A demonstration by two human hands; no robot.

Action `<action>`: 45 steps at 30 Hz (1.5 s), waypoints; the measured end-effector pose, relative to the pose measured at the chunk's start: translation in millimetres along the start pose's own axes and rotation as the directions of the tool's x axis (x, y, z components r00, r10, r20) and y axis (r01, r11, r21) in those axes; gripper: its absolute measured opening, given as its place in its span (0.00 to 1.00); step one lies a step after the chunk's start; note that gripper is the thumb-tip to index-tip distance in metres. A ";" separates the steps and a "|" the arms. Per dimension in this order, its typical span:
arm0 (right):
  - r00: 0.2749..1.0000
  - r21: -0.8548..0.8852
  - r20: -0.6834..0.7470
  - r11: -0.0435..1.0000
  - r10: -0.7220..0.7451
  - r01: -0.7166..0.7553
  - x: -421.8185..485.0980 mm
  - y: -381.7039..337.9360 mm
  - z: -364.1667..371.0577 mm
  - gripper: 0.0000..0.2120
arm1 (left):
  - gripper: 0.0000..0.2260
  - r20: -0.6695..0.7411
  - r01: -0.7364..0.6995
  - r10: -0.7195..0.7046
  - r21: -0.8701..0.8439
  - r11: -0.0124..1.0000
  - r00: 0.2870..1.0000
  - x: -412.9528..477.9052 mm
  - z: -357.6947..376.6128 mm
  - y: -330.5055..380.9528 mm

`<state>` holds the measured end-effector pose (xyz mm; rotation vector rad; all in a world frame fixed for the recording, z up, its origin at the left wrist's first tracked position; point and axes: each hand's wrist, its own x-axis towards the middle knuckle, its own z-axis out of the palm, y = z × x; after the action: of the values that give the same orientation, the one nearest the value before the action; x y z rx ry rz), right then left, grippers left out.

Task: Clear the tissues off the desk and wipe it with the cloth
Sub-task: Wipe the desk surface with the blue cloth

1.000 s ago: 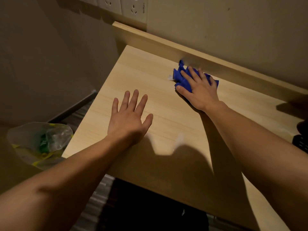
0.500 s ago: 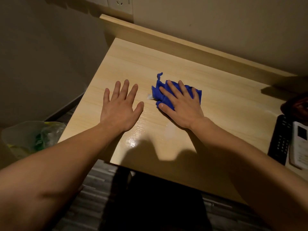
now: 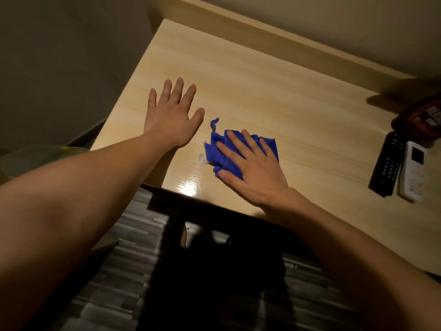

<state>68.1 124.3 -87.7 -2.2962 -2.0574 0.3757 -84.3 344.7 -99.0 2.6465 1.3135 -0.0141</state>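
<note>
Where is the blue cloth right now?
In the head view, the blue cloth lies bunched on the desk near its front edge, pressed flat under the right hand, just right of the left hand.

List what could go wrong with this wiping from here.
1. The blue cloth under the right hand sits close to the desk front edge; another pull could drag it off.
2. A white scrap by the cloth may fall to the floor.
3. Wiping rightward could knock the black remote.
</note>
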 end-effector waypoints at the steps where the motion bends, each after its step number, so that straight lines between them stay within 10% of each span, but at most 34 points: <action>1: 1.000 0.002 0.004 1.000 -0.012 0.012 -6.3 -2.6 1.2 0.33 | 0.34 0.002 0.000 0.000 0.001 1.000 1.000 -0.5 -0.6 -0.1; 17: 0.981 0.207 -0.067 0.959 -0.183 0.193 -102.6 -25.8 8.4 0.24 | 0.32 0.077 0.022 -0.017 -0.066 0.998 0.997 -7.1 -20.5 19.8; 24: 0.957 0.758 -0.137 0.649 0.257 -0.065 -87.9 3.0 -39.3 0.17 | 0.31 0.048 -0.049 0.064 -0.264 0.963 0.997 -29.9 -1.6 98.6; 30: 0.872 0.618 -0.296 0.774 0.390 -0.137 -4.4 81.9 -70.3 0.21 | 0.32 0.036 -0.005 0.009 -0.100 0.995 0.999 -29.6 20.9 106.5; 39: 0.951 0.079 -0.226 0.977 0.211 -0.198 122.1 177.6 -77.9 0.27 | 0.33 0.077 0.016 -0.008 -0.107 0.994 0.997 -24.5 23.9 106.1; 45: 0.966 0.068 -0.116 0.972 0.231 -0.224 141.3 201.6 -67.8 0.39 | 0.33 0.118 0.006 -0.002 -0.033 0.999 0.993 -21.0 24.3 103.9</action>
<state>291.6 247.7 -81.5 -2.4617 -1.7118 0.2843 -13.2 262.6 -104.1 2.5718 1.2705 -0.1457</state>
